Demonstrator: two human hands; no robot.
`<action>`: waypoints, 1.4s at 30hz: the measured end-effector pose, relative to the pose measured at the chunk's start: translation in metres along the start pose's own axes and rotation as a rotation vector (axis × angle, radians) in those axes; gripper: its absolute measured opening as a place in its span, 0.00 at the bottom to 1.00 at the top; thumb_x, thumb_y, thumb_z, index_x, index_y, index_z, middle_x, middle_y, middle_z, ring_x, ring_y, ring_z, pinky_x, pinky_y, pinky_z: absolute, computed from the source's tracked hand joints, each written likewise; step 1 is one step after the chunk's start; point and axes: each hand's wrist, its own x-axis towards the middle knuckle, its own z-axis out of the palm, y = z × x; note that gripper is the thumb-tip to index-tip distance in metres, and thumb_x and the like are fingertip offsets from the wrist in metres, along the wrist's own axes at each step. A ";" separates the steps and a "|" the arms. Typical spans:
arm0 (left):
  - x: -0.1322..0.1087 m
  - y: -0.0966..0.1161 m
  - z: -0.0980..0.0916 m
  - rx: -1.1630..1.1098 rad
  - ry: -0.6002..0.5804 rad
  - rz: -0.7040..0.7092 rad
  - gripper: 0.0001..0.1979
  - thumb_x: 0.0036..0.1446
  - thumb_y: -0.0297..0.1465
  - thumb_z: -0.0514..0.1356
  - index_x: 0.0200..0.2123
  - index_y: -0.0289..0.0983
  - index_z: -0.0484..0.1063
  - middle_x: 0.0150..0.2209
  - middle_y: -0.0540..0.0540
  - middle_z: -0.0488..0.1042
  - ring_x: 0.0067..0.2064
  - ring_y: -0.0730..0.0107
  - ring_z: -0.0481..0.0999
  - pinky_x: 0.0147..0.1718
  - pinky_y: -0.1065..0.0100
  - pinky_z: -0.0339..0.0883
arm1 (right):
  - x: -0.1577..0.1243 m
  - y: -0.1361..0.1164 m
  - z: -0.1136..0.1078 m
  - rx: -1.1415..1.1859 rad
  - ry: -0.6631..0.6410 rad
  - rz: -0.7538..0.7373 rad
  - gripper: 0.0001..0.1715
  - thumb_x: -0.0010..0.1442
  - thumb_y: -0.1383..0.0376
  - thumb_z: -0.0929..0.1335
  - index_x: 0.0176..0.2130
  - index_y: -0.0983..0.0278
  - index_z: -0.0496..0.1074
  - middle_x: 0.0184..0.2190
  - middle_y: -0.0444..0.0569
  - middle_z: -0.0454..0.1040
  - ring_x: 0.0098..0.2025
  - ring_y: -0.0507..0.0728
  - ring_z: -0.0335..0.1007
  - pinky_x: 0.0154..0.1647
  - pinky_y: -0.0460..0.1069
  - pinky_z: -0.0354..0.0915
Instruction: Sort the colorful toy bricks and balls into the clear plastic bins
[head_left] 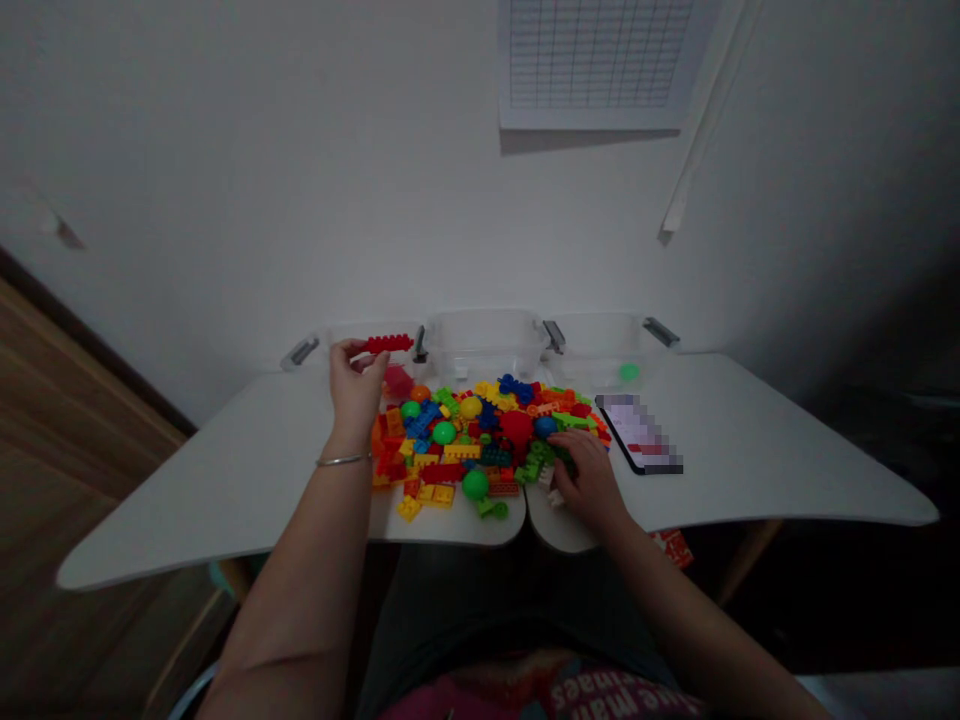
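Note:
My left hand [354, 385] is raised above the white table [225, 470] and pinches a long red studded brick [390, 343] between thumb and fingers, level with the left clear bin [341, 345]. My right hand [589, 478] rests at the right front edge of a pile of coloured bricks and balls [480, 440], fingers curled down among green pieces; what it holds, if anything, is hidden. A thin bracelet circles my left wrist.
Three clear plastic bins stand along the wall; the middle bin [484, 345] looks empty, the right bin [607, 350] holds a green piece [628, 372]. A phone [641, 435] lies right of the pile. Wooden floor at left.

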 end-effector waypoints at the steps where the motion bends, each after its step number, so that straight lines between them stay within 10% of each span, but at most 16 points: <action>1: 0.005 -0.001 0.000 0.024 0.013 0.028 0.18 0.49 0.29 0.63 0.42 0.38 0.62 0.46 0.45 0.70 0.41 0.72 0.75 0.40 0.69 0.73 | 0.000 0.000 0.000 0.001 0.002 -0.004 0.17 0.57 0.70 0.64 0.47 0.62 0.71 0.46 0.53 0.76 0.53 0.63 0.67 0.58 0.63 0.62; 25: 0.005 -0.020 -0.009 0.522 -0.297 0.293 0.18 0.52 0.30 0.56 0.46 0.34 0.74 0.55 0.36 0.66 0.59 0.55 0.65 0.62 0.54 0.57 | 0.000 0.000 -0.001 0.003 0.008 -0.002 0.18 0.58 0.70 0.63 0.48 0.61 0.71 0.46 0.53 0.76 0.52 0.63 0.68 0.58 0.64 0.62; 42: -0.074 -0.001 -0.042 1.058 -0.551 0.255 0.18 0.58 0.38 0.56 0.49 0.39 0.74 0.48 0.39 0.75 0.46 0.52 0.75 0.43 0.57 0.70 | 0.000 -0.004 -0.001 -0.002 -0.003 0.009 0.17 0.58 0.70 0.63 0.47 0.61 0.71 0.46 0.53 0.76 0.52 0.64 0.67 0.57 0.63 0.62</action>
